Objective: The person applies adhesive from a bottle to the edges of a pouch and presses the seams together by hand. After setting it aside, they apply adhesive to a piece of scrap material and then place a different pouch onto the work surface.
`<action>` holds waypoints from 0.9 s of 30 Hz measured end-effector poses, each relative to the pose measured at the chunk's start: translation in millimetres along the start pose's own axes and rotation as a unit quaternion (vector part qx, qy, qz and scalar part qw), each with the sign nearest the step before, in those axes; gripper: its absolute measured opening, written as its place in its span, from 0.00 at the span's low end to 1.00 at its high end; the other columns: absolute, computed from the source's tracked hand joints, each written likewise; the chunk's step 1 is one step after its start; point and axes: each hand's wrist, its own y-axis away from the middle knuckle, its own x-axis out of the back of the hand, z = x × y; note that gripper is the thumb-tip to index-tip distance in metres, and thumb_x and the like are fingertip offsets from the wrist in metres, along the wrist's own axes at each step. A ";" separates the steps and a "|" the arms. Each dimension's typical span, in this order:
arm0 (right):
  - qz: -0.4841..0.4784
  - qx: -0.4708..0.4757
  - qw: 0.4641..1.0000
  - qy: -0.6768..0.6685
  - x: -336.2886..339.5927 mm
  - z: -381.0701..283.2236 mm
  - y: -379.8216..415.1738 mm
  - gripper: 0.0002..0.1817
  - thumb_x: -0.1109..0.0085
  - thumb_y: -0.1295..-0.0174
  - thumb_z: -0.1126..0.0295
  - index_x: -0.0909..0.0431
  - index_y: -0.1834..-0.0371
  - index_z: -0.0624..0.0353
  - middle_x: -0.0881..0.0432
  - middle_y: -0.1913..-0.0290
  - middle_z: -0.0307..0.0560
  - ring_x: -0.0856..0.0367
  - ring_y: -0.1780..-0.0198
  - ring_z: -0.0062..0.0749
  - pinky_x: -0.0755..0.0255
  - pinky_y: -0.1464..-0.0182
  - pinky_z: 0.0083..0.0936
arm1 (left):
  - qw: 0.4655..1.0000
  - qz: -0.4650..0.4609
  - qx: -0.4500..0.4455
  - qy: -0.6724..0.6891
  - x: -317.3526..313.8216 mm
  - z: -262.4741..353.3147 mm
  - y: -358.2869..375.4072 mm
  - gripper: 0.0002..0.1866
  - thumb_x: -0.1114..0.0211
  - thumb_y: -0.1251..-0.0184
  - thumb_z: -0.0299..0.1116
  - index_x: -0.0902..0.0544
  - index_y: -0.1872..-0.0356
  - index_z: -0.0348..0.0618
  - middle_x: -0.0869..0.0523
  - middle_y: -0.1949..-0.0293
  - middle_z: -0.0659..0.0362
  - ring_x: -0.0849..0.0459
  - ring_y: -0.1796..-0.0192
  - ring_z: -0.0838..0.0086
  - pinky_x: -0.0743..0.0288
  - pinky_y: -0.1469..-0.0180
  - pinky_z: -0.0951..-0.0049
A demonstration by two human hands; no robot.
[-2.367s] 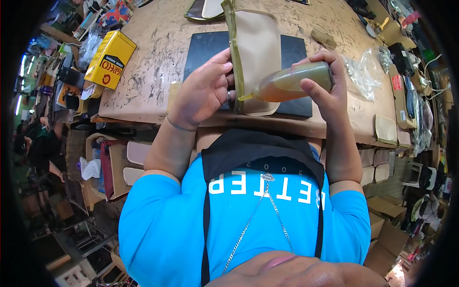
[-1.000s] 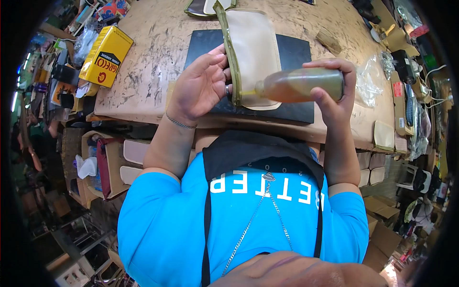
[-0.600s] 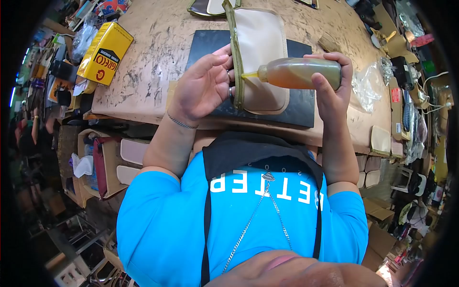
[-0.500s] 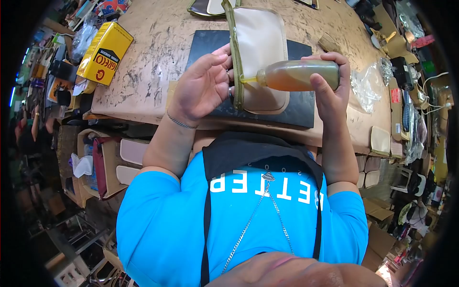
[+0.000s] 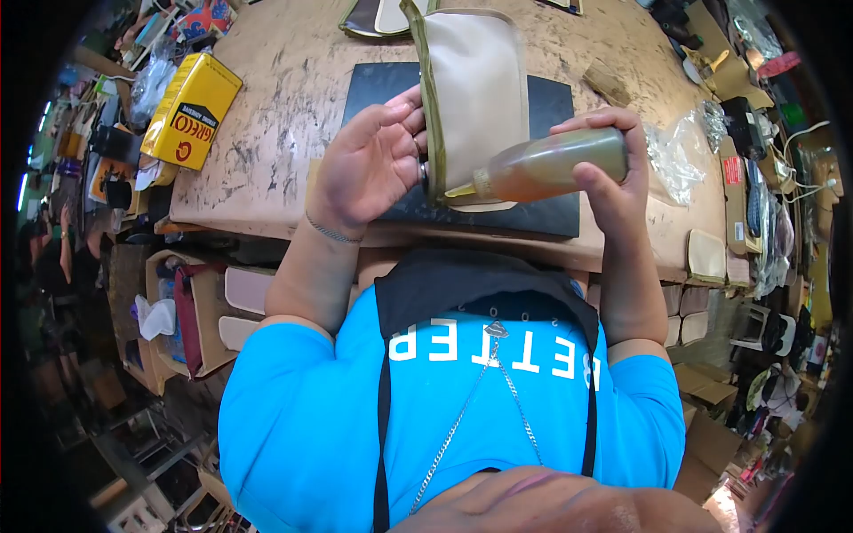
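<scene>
My right hand is wrapped round a translucent squeeze bottle of amber-green liquid. The bottle is tipped, its narrow yellow nozzle at the near end of an olive edge strip. That strip borders a beige pouch piece, which lies over a dark flat board. My left hand is palm up at the strip's left side. Its fingers curl behind the strip, supporting it, with their tips hidden and the thumb free.
A yellow adhesive can stands at the table's left. More pouch pieces lie at the back. To the right are a small brown block and crumpled clear plastic. An open box sits below the table edge at left.
My right hand has brought the nozzle down along the olive strip to its near end, and the bottle slants more. My left hand still supports the strip; the whole view has shifted slightly.
</scene>
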 end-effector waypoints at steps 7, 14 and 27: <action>0.078 0.101 0.964 -0.235 38.3 -33.0 -14.3 0.34 0.34 0.33 0.66 0.39 0.27 0.56 0.29 0.32 0.71 0.21 0.36 0.49 0.25 0.34 0.42 | 0.991 -0.087 -0.012 -0.102 17.0 -19.4 4.8 0.29 0.42 0.27 0.43 0.30 0.32 0.34 0.22 0.37 0.53 0.23 0.35 0.67 0.31 0.31 0.64; 0.105 0.111 0.988 0.014 69.1 -75.1 -30.7 0.38 0.36 0.32 0.57 0.40 0.27 0.68 0.20 0.43 0.67 0.20 0.38 0.47 0.25 0.34 0.37 | 0.978 -0.114 0.015 -0.172 27.1 -19.1 11.1 0.26 0.34 0.34 0.40 0.23 0.40 0.32 0.19 0.41 0.53 0.22 0.38 0.69 0.31 0.34 0.68; 0.137 0.089 0.986 0.020 21.1 -109.0 -34.2 0.41 0.20 0.46 0.62 0.31 0.33 0.66 0.18 0.58 0.41 0.16 0.56 0.23 0.23 0.53 0.18 | 0.977 -0.118 0.025 -0.175 21.4 -22.6 13.4 0.26 0.35 0.33 0.38 0.24 0.38 0.32 0.20 0.39 0.52 0.23 0.36 0.69 0.32 0.32 0.67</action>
